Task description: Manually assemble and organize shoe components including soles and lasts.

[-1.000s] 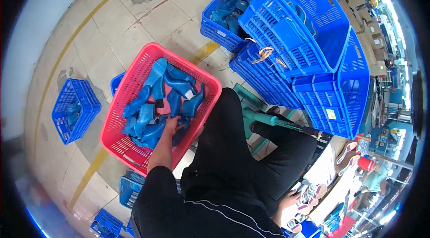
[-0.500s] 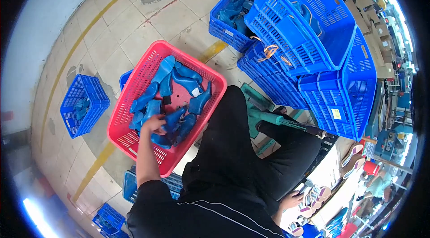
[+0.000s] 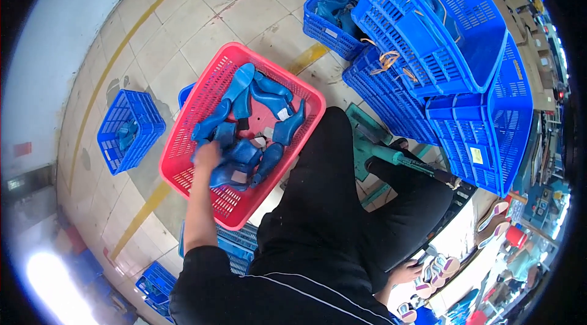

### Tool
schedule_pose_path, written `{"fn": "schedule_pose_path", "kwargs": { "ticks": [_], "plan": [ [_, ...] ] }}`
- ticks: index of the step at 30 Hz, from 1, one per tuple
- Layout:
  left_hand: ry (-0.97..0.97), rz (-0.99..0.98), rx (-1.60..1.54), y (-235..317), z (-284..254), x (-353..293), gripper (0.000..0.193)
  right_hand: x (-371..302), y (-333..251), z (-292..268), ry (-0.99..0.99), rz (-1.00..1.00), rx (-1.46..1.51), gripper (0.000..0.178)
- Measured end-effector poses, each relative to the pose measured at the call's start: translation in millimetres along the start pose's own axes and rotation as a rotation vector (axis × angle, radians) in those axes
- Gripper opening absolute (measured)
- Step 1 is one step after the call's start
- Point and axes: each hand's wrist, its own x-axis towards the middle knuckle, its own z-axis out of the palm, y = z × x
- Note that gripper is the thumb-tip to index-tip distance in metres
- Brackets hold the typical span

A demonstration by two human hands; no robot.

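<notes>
While the left hand was closed on a blue shoe last, the red basket beneath it held many more. The right hand lay far off, its grip indiscernible.

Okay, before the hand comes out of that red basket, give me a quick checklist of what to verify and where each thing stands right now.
1. Left hand inside the red basket: ok, it lies on the blue shoe forms.
2. Firm grip on one form: cannot tell, the fingers are hidden among the pieces.
3. Forms left in the basket: ok, several lie in a loose pile.
4. Right hand free: cannot tell, it shows only partly at the lower edge, by the sandals.
5. Basket sitting steady: cannot tell, it rests tilted over a blue crate.
6. Stacked blue crates clear of the arm: ok, they stand apart on the right.
</notes>
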Motion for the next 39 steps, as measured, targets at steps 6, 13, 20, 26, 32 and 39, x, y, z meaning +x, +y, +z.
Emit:
{"fn": "schedule_pose_path", "kwargs": {
  "ticks": [6,13,20,26,32,39],
  "plan": [
    [0.032,0.262,0.183,184,38,105,0.070,0,4,-2,-0.010,-0.008,-0.017,0.050],
    [0.124,0.198,0.261,231,66,190,0.064,-4,-15,-21,-0.076,0.054,0.099,0.052],
    [0.266,0.530,0.220,194,71,227,0.047,-2,-28,-13,-0.083,0.032,0.185,0.045],
    [0.155,0.414,-0.032,195,43,140,0.059,1,-16,-30,-0.073,0.060,0.131,0.046],
    [0.159,0.542,-1.056,155,-17,31,0.040,22,-68,-77,0.134,0.049,0.485,0.051],
    [0.010,0.998,-1.145,305,-165,-129,0.053,89,-217,-217,-0.432,-0.788,1.340,0.041]
  ]
}}
